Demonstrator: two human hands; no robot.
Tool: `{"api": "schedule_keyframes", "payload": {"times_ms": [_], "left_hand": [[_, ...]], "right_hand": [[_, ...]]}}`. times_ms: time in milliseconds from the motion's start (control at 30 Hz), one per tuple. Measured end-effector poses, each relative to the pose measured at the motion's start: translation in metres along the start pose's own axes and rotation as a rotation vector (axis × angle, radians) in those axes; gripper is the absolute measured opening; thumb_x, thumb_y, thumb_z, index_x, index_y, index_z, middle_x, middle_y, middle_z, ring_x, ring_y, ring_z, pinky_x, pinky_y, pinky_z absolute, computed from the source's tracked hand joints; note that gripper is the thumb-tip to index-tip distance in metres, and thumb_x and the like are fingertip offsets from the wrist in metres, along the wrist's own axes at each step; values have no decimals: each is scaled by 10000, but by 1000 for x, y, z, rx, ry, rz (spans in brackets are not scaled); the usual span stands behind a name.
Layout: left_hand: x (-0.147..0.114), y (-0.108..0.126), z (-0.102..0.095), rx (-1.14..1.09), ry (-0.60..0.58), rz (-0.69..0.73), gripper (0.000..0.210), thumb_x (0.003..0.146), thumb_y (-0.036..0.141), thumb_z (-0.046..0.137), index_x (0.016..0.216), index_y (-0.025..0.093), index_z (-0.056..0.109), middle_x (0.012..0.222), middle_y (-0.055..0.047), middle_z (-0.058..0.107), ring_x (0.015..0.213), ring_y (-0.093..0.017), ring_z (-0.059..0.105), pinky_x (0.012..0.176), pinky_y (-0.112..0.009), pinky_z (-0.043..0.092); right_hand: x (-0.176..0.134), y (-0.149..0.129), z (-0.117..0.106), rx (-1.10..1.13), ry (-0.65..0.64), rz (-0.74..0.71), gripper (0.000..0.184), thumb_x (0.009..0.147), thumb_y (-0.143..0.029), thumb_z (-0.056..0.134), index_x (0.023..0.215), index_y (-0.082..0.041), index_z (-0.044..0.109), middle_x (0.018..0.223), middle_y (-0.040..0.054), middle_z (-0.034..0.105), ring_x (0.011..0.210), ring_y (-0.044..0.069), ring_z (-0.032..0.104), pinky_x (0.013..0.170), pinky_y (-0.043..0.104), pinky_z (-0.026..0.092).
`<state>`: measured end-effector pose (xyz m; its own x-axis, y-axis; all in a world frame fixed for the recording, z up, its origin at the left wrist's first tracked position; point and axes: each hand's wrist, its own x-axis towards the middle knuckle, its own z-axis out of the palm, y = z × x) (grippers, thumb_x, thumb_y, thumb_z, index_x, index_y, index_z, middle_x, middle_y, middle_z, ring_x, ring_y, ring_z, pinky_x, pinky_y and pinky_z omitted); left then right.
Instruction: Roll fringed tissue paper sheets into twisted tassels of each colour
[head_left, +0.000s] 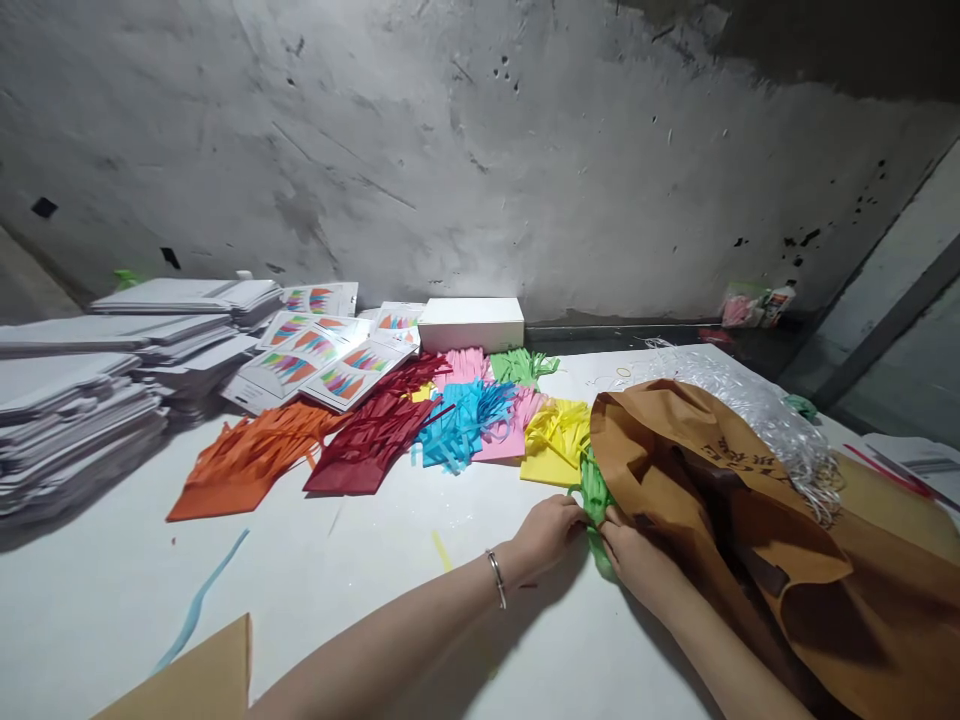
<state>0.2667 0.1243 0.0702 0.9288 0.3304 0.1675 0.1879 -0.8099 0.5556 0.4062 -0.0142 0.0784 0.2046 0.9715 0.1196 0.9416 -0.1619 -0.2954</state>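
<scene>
while left grip and right grip pinch green fringe, brown cloth bears blurred, possibly chinese lettering.

The hands partly hide the green strips.

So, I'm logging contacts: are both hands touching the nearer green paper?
Touching: the head view shows the left hand and right hand meeting the nearer green paper from opposite sides.
</scene>
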Motion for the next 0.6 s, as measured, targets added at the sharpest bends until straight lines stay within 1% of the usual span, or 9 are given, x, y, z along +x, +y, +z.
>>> {"api": "schedule_keyframes", "payload": {"times_ms": [67,133,267,333,433,500,533,600], "left_hand": [[-1,0,-1,-15,4,-6,173,889,69,614,1002,162,707,938,-38,699,903,-192,643,812,-334,514],[-2,0,-2,-34,12,-15,195,864,56,622,1010,157,703,937,-37,695,898,-193,641,805,-331,510],[-3,2,-4,-82,40,-40,216,833,63,612,999,167,704,953,-51,698,888,-197,637,795,-304,501],[-4,5,-6,-108,54,-38,206,823,93,626,995,177,704,997,-60,695,918,-206,636,813,-294,498],[-3,9,-10,-146,55,-15,142,851,178,654,983,195,705,1072,-60,678,979,-212,632,848,-290,498],[-1,9,-12,-161,50,-20,93,896,208,630,947,193,707,1048,-58,680,960,-205,637,836,-293,506],[1,8,-12,-164,45,-31,95,920,215,614,925,184,703,1008,-55,684,928,-198,642,819,-300,513],[6,4,-10,-163,36,-60,127,956,248,606,912,161,687,940,-41,684,865,-184,651,793,-326,533]], "right_hand": [[2,2,1,11,-15,34,250,991,-380,616,1155,-195,655,1220,70,657,1064,211,650,939,429,532],[2,5,2,24,-34,83,225,991,-372,619,1111,-187,662,1157,59,672,996,192,664,887,398,553],[1,8,5,41,-36,192,215,996,-362,612,957,-157,661,901,8,681,776,138,662,751,327,566],[0,8,4,49,-10,208,212,994,-344,615,906,-154,647,814,-16,658,720,127,648,719,309,557],[-2,6,-2,53,46,157,123,969,-241,609,872,-165,618,755,-27,639,688,132,644,686,290,546],[-4,4,-8,45,86,84,92,938,-163,568,856,-188,600,769,-11,649,708,150,659,683,284,549],[-6,2,-10,40,103,32,112,929,-136,537,857,-199,596,833,11,669,755,161,675,710,287,556],[-9,1,-14,25,132,-101,175,921,-97,472,884,-207,604,1056,65,685,958,190,685,850,311,558]]}}
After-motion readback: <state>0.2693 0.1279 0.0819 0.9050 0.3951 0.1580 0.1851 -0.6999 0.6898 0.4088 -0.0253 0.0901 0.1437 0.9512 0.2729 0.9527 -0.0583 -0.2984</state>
